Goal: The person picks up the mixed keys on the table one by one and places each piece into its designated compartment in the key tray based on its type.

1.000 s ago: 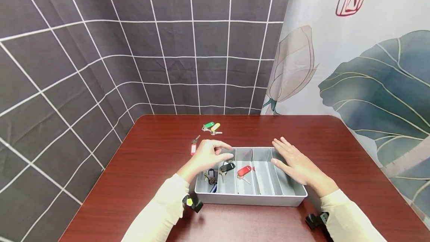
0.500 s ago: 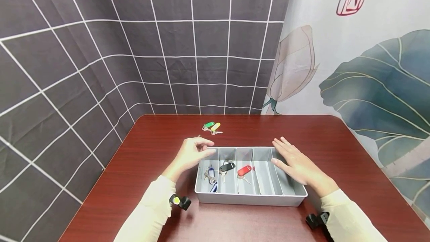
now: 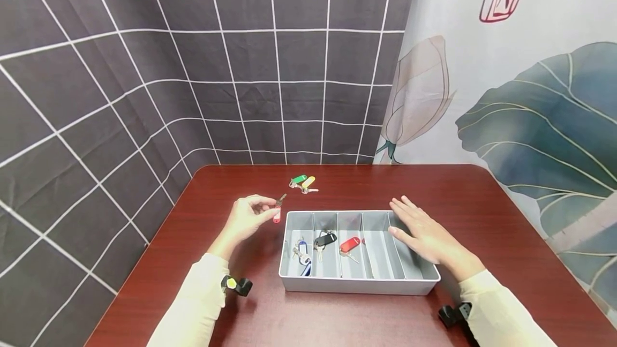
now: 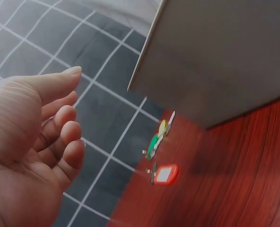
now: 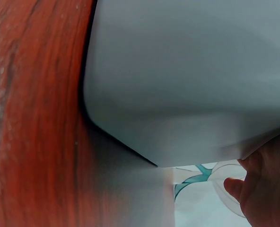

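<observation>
Clock faces are head view, 12 = away from the person. Key relation: red tag (image 3: 277,218) is at 3 o'clock from the left grip (image 3: 245,219), right at the thumb and index tips. It lies on the tabletop (image 3: 347,317), just off the far-left corner of the gray tray (image 3: 361,286), not touching it. Tag's long axis runs roughly 12–6; its metal key (image 3: 283,197) points off toward 1. So the grip comes in side-on, across the tag's narrow width. Good pinch line, I'd judge.

Left grip: released, thumb and fingers parted, fingers loosely bent. Head view overlaps thumb tip and tag; left wrist view shows the tag apart from the fingers, so I read no hold.

Right grip (image 3: 429,235): released too, fingers straight, at the tray's right end, well apart at 3–4 o'clock from the tag. Left is clearly nearer.

Green tag (image 3: 299,180) and yellow tag (image 3: 309,181) sit near, at 1 o'clock from the red one.
</observation>
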A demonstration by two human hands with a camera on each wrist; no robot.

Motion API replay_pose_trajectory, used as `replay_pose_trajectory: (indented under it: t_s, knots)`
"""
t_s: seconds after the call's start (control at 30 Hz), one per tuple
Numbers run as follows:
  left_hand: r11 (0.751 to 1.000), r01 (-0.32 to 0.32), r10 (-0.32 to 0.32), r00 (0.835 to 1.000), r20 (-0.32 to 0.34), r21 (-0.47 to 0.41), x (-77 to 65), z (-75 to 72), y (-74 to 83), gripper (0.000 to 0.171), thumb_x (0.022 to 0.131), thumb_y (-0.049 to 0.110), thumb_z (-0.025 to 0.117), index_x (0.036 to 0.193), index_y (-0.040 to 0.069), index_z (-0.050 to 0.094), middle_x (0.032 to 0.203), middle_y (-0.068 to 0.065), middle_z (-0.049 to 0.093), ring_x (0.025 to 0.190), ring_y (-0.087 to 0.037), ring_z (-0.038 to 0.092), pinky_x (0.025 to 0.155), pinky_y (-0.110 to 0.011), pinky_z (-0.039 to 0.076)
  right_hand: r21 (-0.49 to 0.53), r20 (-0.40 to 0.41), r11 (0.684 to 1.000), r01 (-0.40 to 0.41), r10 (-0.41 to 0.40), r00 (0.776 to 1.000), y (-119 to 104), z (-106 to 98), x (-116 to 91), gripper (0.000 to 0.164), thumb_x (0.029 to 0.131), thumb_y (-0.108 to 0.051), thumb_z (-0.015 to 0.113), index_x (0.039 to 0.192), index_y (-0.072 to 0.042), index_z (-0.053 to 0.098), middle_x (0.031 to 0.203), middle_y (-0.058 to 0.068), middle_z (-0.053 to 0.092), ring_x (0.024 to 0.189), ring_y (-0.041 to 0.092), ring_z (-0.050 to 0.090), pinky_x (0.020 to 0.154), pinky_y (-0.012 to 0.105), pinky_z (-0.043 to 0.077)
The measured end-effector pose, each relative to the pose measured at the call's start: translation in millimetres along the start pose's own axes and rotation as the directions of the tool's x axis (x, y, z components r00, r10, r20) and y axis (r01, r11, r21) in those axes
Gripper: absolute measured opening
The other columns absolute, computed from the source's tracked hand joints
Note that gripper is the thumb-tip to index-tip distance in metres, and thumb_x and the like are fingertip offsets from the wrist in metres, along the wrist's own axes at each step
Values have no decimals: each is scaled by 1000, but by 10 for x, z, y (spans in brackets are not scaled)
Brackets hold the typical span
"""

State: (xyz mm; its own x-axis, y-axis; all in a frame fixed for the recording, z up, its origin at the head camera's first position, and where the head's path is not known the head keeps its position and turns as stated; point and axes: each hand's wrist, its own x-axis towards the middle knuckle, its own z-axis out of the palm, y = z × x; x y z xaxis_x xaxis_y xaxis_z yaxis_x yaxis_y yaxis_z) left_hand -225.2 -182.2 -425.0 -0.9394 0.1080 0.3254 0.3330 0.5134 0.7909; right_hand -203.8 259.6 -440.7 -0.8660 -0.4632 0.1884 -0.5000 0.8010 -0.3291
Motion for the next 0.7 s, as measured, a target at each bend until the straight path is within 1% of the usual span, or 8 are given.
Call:
replay_pose_trajectory:
  t_s: [0.07,0.2,0.3,0.47,0.57,0.7]
  knots:
    - [1000,19,-18,1000,-16,22,3,-29,-26,24,75,17,83,97,9,75,74,1,66,65,-17,61,60,-29,51,-3,-5,1000,2,-2,1000,0,-1,2,73,96,-54,47,150,-8,32,155,10,29,145,32,14,116,44,11]
    - [999,35,-34,999,-32,31,14,-58,-61,24,75,18,83,96,10,75,77,0,68,67,-16,63,63,-30,53,-7,-18,1000,1,-1,1000,-7,-3,-2,71,96,-52,49,149,-8,33,155,9,30,145,31,15,116,43,12]
    - [998,45,-44,999,-30,43,23,-48,-105,24,76,16,82,97,8,74,79,-2,69,68,-16,64,65,-31,53,-6,-19,1000,-1,1,1000,-17,-6,-10,71,96,-52,49,150,-8,32,155,9,30,145,31,15,115,46,14]
    - [995,72,-71,997,-26,62,28,17,-228,28,76,15,82,99,3,74,81,-3,70,69,-16,65,66,-31,53,-2,-16,1000,-12,12,1000,-28,-5,-18,72,96,-53,49,151,-11,31,155,9,30,144,32,16,113,51,18]
    - [993,82,-80,996,-38,79,26,68,-314,28,75,16,83,99,4,74,81,-3,70,69,-15,64,66,-31,53,-8,-22,1000,-7,7,1000,-27,2,-14,71,95,-53,49,150,-11,32,155,8,31,144,33,17,113,50,19]
    - [989,82,-77,996,-43,121,25,138,-412,27,73,18,84,96,6,74,79,-1,70,68,-13,64,65,-29,52,-11,-18,1000,-5,5,1000,-25,-2,-10,71,96,-53,48,151,-12,31,155,7,30,145,31,16,115,47,16]
